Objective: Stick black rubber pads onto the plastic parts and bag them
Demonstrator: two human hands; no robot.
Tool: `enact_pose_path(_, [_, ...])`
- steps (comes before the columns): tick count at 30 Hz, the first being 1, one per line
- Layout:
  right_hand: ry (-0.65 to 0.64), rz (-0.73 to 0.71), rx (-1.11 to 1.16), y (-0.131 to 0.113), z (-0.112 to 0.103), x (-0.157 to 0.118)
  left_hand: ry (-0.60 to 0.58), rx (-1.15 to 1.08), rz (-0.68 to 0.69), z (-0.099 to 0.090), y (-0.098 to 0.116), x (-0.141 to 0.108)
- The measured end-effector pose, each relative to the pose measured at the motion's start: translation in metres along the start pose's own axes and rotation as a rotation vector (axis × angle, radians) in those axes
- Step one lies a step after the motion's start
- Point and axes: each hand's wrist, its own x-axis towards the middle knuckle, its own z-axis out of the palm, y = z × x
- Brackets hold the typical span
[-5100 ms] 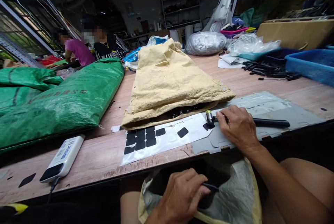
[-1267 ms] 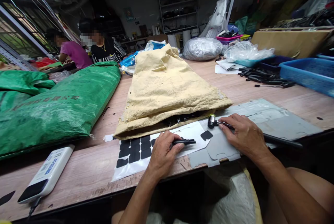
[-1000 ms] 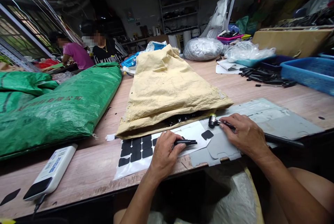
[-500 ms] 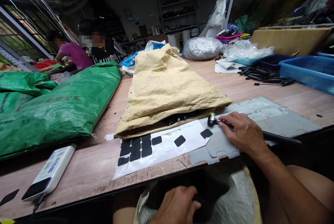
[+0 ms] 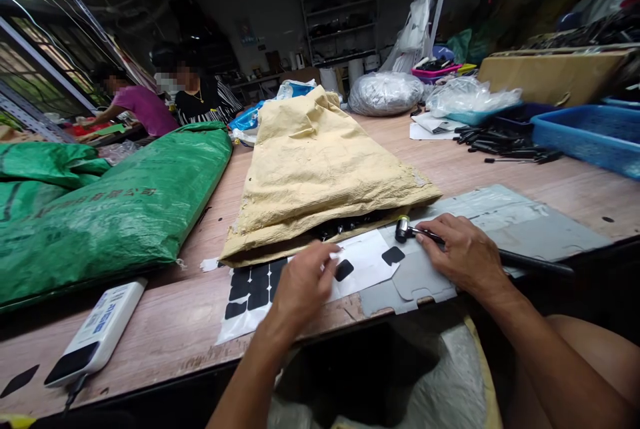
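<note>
My right hand (image 5: 463,252) is wrapped around the handle of a small mallet (image 5: 403,229), which has a dark head with a yellowish face. The mallet rests over a grey board (image 5: 545,225) at the table's front edge. My left hand (image 5: 305,285) hovers above a white sheet (image 5: 367,249) of black rounded-square stickers (image 5: 259,292), fingers apart, with nothing visible in it. Its fingertips reach close to the open mouth of a tan paper sack (image 5: 320,162). Dark shiny pieces (image 5: 345,225) show inside that mouth. Two loose black stickers lie on the sheet's right part.
An open lined sack (image 5: 450,375) stands below the table edge. To the left are a green woven sack (image 5: 135,209) and a white device with a cable (image 5: 97,332). Black parts (image 5: 510,145) and a blue basket (image 5: 585,139) sit right. Two people work at the far left.
My left hand has risen out of the open sack below the table and moved over the sticker sheet. My right hand keeps the mallet in nearly the same place.
</note>
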Motion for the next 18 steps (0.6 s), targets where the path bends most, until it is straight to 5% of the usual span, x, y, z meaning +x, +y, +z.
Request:
enact_pose_path(2, [0.002, -0.001, 0.008, -0.001, -0.001, 0.0, 0.098, 0.186, -0.022, -0.005, -0.018, 0.025])
enact_pose_path(9, [0.007, 0.001, 0.025, 0.0, -0.001, 0.001, 0.053, 0.512, -0.061, -0.013, -0.04, 0.069])
enact_pose_path(15, [-0.006, 0.004, 0.021, -0.001, -0.001, 0.001, 0.147, 0.373, 0.122, -0.015, -0.016, 0.046])
enact_pose_path(18, [-0.015, 0.014, 0.028, -0.001, -0.002, 0.001, 0.08, 0.317, 0.183, -0.009, -0.006, 0.021])
